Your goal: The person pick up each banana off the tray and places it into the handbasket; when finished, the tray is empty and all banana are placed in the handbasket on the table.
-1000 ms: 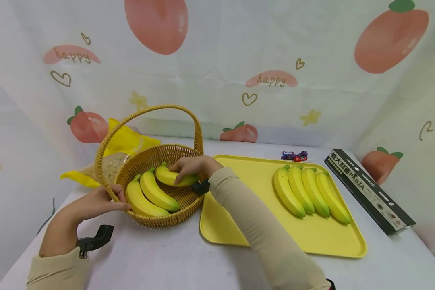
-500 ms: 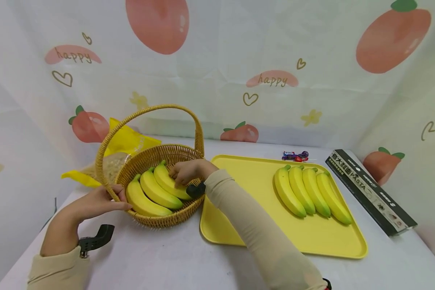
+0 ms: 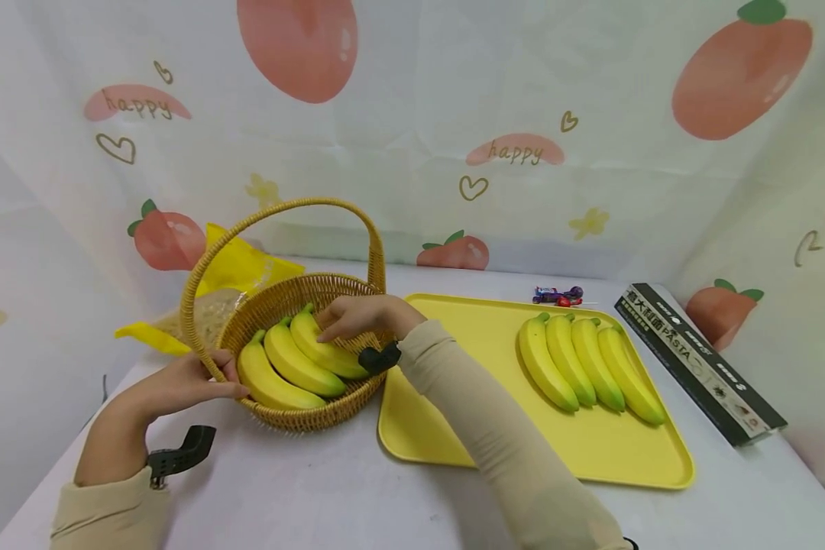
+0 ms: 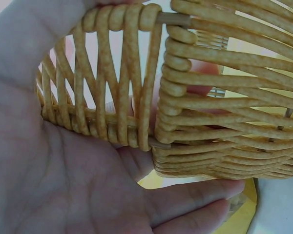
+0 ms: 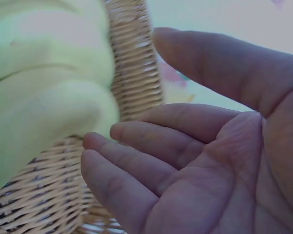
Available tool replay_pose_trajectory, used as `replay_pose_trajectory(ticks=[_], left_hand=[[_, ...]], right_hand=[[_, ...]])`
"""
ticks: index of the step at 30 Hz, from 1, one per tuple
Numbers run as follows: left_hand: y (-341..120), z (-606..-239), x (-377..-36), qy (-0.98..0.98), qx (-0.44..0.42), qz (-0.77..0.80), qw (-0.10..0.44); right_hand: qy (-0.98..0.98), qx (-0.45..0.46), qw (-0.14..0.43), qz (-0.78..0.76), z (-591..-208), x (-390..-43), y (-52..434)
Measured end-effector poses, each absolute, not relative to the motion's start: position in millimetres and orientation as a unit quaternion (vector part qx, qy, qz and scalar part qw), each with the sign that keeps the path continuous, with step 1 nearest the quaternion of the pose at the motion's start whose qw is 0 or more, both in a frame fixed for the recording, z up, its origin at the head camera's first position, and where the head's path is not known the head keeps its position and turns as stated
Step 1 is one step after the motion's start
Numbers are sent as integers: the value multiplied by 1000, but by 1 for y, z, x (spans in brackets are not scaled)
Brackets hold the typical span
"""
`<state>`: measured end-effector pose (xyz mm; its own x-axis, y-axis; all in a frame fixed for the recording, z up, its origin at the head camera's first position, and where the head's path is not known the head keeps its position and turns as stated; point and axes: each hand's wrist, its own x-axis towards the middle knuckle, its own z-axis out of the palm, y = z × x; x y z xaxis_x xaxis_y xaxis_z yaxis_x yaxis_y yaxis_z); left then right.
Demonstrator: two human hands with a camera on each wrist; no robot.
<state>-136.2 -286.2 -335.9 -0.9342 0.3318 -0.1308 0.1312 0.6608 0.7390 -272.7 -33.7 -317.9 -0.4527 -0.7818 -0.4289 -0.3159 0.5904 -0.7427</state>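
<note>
A wicker basket (image 3: 296, 422) with a tall handle stands on the left of the table, holding three bananas (image 3: 301, 368) side by side. My left hand (image 3: 182, 386) grips the basket where the handle meets the rim. In the left wrist view, the woven handle base (image 4: 112, 80) lies across the palm (image 4: 83, 180). My right hand (image 3: 367, 315) hovers inside the basket, close over the rightmost banana (image 3: 321, 350). Seen from the right wrist, that hand (image 5: 200, 170) has its thumb spread, its fingers loosely bent and nothing in it.
Right of the basket lies a yellow tray (image 3: 467, 321) with several bananas (image 3: 584, 363) along its right side. A black pasta box (image 3: 701, 363) lies beyond it. Wrapped candies (image 3: 558, 296) sit behind the tray, and a yellow bag (image 3: 241, 263) stands behind the basket.
The banana my right hand held has come down and turned to lie alongside the other two. The right hand has let go and risen slightly. My left hand stays put.
</note>
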Motion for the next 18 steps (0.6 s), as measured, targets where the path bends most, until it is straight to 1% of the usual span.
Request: replay_pose_trajectory(ticks=[5,9,14,18], left_hand=[[-287,-337,-136,900,134,395,129],[-288,-337,-136,897,144,399,124],[-287,-338,-136,896,147,402,122],[-287,-337,-135,897,141,400,124]], right_hand=[[797,-389,357,-294,-304,-264,-22],[776,-410,351,-326,-298,-255,-9],[769,-408,341,-355,-293,-245,12],[773,-398,319,-376,-292,-239,30]])
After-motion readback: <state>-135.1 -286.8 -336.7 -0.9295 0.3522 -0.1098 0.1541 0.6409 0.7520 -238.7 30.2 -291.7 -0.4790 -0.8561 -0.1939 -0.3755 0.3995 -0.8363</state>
